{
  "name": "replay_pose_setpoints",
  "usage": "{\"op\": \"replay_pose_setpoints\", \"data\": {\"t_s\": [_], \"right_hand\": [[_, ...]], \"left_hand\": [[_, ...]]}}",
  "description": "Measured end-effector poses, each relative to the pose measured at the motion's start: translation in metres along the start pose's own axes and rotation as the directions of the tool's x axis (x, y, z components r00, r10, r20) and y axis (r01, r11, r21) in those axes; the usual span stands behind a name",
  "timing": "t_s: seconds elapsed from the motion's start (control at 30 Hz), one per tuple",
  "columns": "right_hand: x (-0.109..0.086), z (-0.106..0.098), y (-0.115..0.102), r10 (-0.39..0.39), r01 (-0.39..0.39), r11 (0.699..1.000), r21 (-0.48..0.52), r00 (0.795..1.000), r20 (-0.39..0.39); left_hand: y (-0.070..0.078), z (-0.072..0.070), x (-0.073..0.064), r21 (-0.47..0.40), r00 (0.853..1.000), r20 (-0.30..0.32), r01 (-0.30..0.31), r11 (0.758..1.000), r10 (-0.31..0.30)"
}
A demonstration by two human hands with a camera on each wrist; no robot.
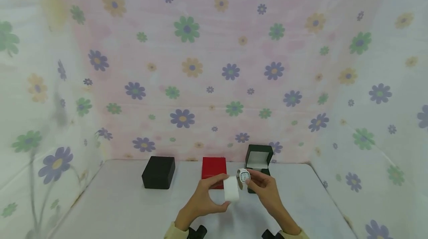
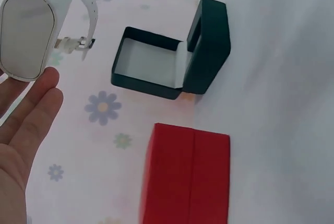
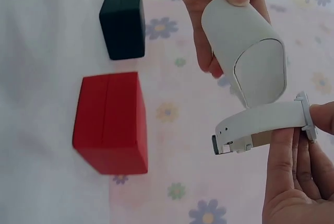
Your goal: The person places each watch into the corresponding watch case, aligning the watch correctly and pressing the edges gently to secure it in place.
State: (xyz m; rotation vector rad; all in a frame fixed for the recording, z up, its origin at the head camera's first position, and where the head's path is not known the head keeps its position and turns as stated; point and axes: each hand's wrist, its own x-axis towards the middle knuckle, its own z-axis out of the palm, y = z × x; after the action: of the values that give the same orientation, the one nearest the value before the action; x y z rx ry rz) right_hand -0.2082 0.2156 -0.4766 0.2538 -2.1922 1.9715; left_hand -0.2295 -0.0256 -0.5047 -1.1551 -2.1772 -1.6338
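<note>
My left hand (image 1: 202, 199) pinches a white watch cushion (image 1: 231, 189) between thumb and fingers, just above the table. Beside it, my right hand (image 1: 267, 191) grips a white wristwatch (image 1: 245, 175) by its square case, the dial turned toward the head camera. In the right wrist view the watch strap (image 3: 261, 121) curves round toward its buckle, close under the flat oval end of the cushion (image 3: 245, 46). The strap is not around the cushion. Behind the right hand, a dark green watch box (image 1: 259, 153) stands with its lid raised; the hand partly hides its base.
A closed red box (image 1: 214, 166) stands behind the left hand, which covers part of it. Farther left is a closed black box (image 1: 158, 172). All rest on the white tabletop (image 1: 110, 202). Flower-printed cloth (image 1: 207, 79) hangs at the back and both sides.
</note>
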Motion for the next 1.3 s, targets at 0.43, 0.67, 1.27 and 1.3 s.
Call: {"op": "replay_pose_setpoints", "data": {"t_s": [0.43,0.67,1.27,1.3], "right_hand": [[0.000,0.024,-0.019,-0.080,0.072,0.996,0.049,0.981,0.179],[-0.006,0.033,-0.017,-0.016,0.011,1.000,0.024,0.968,0.251],[-0.026,0.057,-0.012,-0.165,0.193,0.979,-0.058,0.934,0.318],[-0.027,0.059,-0.011,-0.172,0.201,0.978,-0.062,0.934,0.314]], "left_hand": [[0.020,-0.019,-0.013,0.110,0.993,-0.047,-0.103,0.989,0.109],[0.024,-0.029,-0.020,0.158,0.991,-0.097,-0.078,0.984,0.094],[0.035,-0.040,-0.043,0.189,0.976,-0.208,-0.028,0.982,0.068],[0.035,-0.040,-0.044,0.195,0.973,-0.217,-0.030,0.980,0.073]]}}
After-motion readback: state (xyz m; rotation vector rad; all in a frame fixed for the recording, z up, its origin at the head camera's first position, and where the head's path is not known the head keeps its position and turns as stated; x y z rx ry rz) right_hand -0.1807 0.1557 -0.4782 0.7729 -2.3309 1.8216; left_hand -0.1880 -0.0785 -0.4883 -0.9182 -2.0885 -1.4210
